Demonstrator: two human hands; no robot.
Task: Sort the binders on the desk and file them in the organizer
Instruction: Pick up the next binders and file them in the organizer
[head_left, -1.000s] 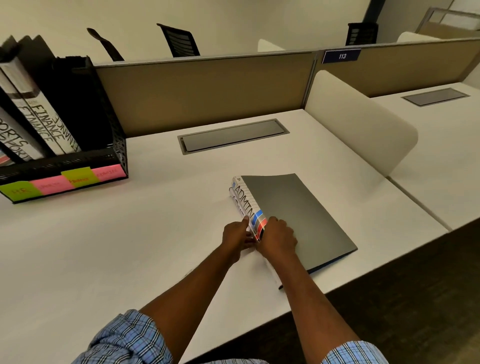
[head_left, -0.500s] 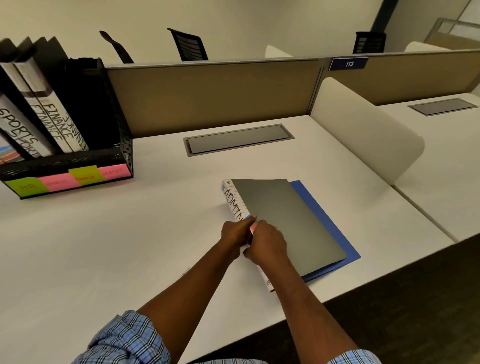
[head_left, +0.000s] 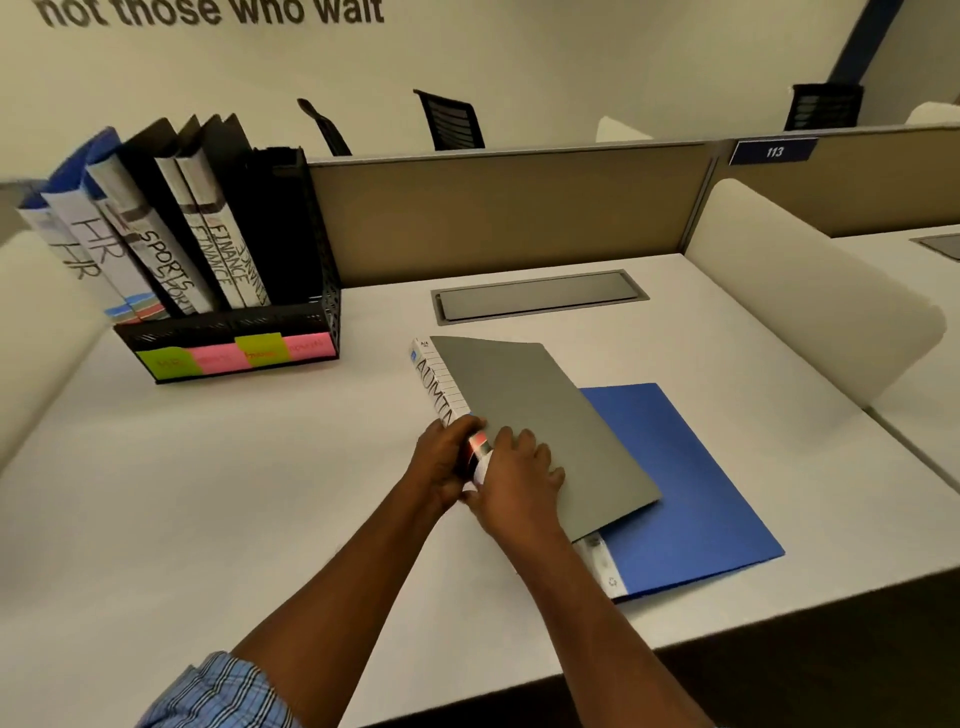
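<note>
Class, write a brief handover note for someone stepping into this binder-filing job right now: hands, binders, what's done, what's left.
Left hand and right hand both grip the grey ADMIN binder at its spine; it partly covers the blue binder lying flat on the desk.
Done: HR, SPORTS and FINANCE binders stand in the organizer.
Left: file the grey binder, then the blue one.

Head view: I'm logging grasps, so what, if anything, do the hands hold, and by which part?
The grey binder, at the near end of its spine: the left hand grips the spine, the right hand pinches the cover edge beside it.
</note>
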